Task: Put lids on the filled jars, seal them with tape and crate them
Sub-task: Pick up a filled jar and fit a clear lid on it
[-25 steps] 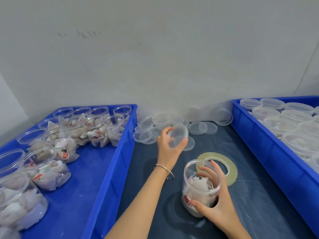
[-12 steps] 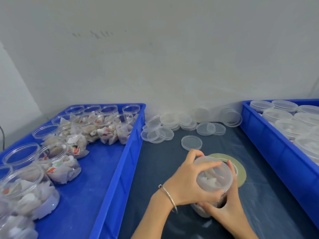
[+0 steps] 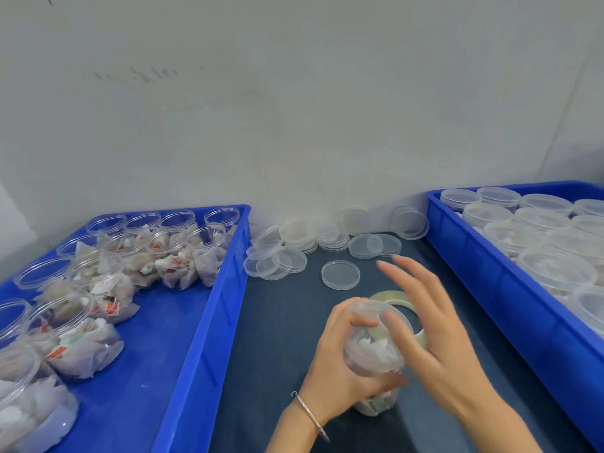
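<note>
1. My left hand [image 3: 340, 361] grips the clear plastic jar filled with white paper sachets [image 3: 372, 358]; the fingers curl round its side and the thumb lies near the rim. The jar stands on the dark table mat [image 3: 281, 338], in the near middle, between the two crates.
2. My right hand [image 3: 434, 331] is spread, fingers straight and relaxed, and holds nothing. It is just right of the jar and partly over it.
3. The clear round lid [image 3: 379, 312] seems to sit on the jar mouth, but the blur does not let me say if it is fully closed.
4. I judge the jar light and thin-walled, so it can bend if I squeeze hard. The smooth plastic may slip; the best hold is round the body, below the lid.
5. The pale green tape roll [image 3: 405, 300] lies flat just behind the jar, partly hidden by my right hand, so it is close for sealing.
6. The blue crate of lidded jars [image 3: 490, 282] is at the right, the blue crate of open jars [image 3: 209, 308] at the left. Spare clear lids [image 3: 340, 275] lie at the far side.
</note>
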A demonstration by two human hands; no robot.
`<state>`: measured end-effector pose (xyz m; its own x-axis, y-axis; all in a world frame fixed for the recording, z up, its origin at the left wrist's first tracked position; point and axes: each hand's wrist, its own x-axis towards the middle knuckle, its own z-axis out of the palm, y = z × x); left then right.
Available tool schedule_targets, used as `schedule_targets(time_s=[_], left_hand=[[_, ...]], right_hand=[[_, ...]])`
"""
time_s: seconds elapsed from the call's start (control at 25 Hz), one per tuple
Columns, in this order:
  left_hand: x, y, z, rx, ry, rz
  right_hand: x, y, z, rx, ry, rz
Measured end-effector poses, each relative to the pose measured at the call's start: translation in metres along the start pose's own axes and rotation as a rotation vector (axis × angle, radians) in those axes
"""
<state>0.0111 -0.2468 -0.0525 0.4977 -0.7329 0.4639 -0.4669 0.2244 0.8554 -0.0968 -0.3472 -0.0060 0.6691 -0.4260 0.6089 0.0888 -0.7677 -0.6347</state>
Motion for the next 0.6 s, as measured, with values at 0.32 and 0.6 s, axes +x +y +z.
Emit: schedule_targets(time_s=[0.32,0.6], left_hand=[[-0.014,-0.027,0.018,0.36,-0.006,-0.132],[0.014,-0.021,0.021,0.685,-0.186,0.135]], right_hand=[[0.002,-0.014,0.042,-0.722,-0.297,0.108],[0.015,-0.001,0.009,-0.417,-0.558,-0.046]])
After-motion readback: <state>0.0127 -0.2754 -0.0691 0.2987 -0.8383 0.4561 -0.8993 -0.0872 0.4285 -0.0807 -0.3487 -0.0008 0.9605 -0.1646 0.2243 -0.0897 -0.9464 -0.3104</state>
